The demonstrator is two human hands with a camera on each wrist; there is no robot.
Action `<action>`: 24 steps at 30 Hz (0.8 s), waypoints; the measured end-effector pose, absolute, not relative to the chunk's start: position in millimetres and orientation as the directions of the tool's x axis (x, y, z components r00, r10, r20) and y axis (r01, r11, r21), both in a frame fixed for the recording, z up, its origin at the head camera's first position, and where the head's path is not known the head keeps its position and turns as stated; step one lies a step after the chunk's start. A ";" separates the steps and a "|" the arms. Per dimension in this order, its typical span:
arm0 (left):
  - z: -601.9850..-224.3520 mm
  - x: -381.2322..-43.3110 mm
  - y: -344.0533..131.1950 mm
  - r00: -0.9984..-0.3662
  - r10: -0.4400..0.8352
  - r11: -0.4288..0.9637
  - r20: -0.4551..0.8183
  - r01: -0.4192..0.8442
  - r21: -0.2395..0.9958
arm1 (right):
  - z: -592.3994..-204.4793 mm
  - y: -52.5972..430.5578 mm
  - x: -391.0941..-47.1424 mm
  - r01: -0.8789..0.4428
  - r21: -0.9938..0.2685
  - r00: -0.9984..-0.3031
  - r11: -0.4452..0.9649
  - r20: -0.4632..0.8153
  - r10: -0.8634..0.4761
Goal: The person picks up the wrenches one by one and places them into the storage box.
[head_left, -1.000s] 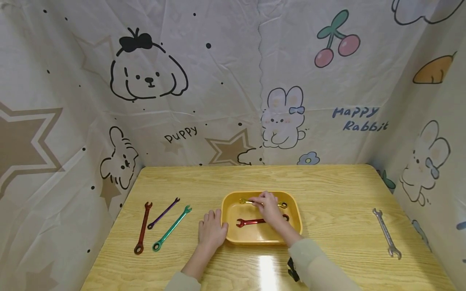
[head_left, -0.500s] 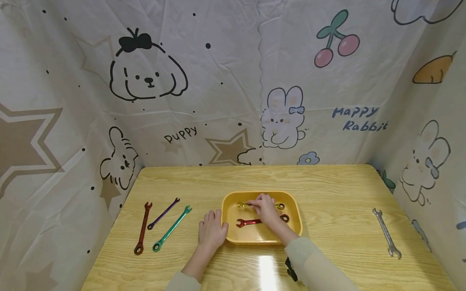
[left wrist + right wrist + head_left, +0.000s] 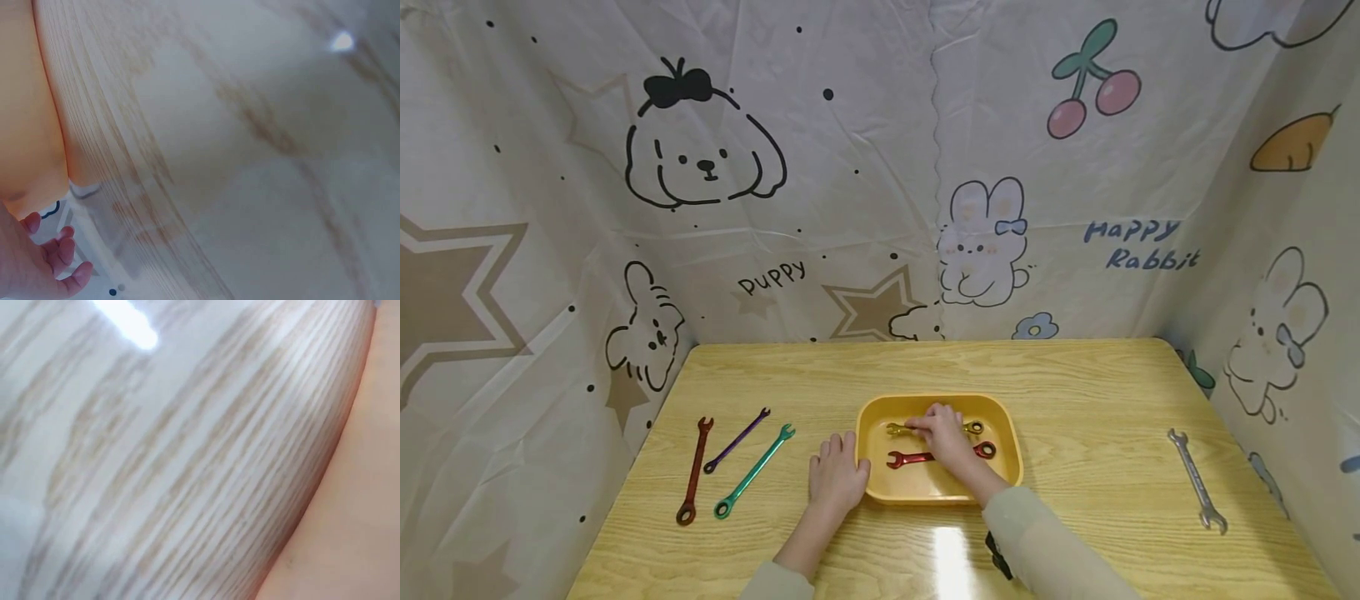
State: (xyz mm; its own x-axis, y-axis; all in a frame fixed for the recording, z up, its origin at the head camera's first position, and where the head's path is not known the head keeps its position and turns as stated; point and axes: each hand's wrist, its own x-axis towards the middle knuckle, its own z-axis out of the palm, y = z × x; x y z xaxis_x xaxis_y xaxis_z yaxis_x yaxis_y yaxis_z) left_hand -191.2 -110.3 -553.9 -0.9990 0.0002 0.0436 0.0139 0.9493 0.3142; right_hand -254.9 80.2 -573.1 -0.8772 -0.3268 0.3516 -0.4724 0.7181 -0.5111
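Observation:
Inside the yellow tray (image 3: 940, 497), my right hand (image 3: 950, 437) pinches a gold combination wrench (image 3: 894, 429) near its middle, low over the tray floor. A red combination wrench (image 3: 910, 458) lies just in front of it, its middle hidden under the right hand. My left hand (image 3: 837, 472) rests against the tray's left side, fingers extended and the thumb at the rim. In the left wrist view the left hand (image 3: 37, 259) shows at the lower left beside the tray wall (image 3: 28, 106). The right wrist view shows table surface and a bare stretch of forearm, no fingers.
Left of the tray lie a dark red wrench (image 3: 697, 471), a thin purple wrench (image 3: 737, 440) and a green wrench (image 3: 754, 471). A silver open-end wrench (image 3: 1196, 482) lies at the far right. Printed curtains (image 3: 880, 200) enclose the wooden table (image 3: 1090, 408).
My right hand has shifted slightly left and toward me, bringing the gold wrench nearer the red one. The left hand and the tray have stayed put.

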 end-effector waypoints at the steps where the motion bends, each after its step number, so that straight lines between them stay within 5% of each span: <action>1: -554.1 -191.3 -110.4 -0.999 0.001 0.949 0.044 0.015 0.314 | -573.6 80.1 -255.1 -0.471 -0.515 -0.878 0.716 0.347 -0.328; 24: -553.7 -192.1 -109.1 -1.000 -0.011 0.950 0.015 -0.006 0.311 | -579.9 78.5 -255.5 -0.467 -0.464 -0.882 0.753 0.296 -0.365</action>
State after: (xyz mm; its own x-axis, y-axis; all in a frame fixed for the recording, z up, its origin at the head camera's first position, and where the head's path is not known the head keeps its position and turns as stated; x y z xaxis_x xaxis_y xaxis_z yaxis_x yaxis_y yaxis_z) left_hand -192.1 -109.1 -553.7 -0.9998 -0.0114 0.0151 -0.0061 0.9503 0.3113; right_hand -255.5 78.5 -579.9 -0.8824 -0.3654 0.2963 -0.4673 0.7527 -0.4636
